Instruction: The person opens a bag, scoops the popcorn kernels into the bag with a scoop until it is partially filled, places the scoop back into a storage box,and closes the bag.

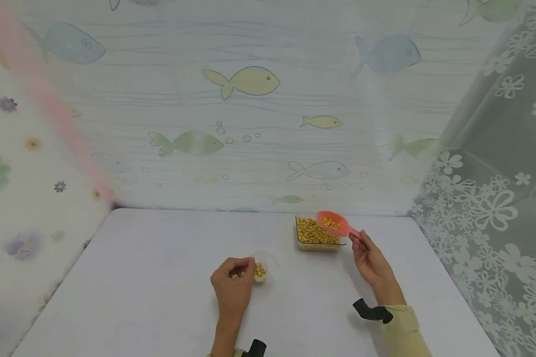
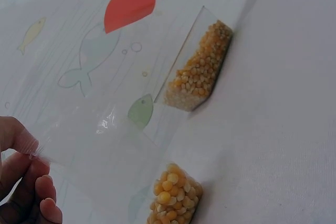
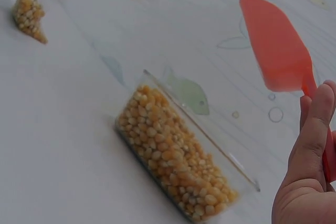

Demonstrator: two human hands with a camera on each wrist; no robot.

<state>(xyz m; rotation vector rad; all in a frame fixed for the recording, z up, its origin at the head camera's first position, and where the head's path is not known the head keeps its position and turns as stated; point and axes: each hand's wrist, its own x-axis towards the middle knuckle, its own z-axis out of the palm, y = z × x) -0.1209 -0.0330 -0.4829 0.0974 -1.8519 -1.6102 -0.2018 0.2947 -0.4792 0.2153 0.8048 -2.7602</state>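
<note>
Left of the kernel box [image 1: 318,246], my left hand [image 1: 234,285] pinches a clear bag [image 1: 260,273], its outline barely discernible; above the box my right hand [image 1: 372,260] grips the red scoop [image 1: 344,227], hiding its far right corner.

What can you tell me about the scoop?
The scoop is red-orange, smooth, apparently plastic: a broad bowl with a rounded tip and a slim handle. The right hand grips that handle. In the head view the bowl faces up, points left and carries some corn. It's held in the air, apart from the clear box.
</note>
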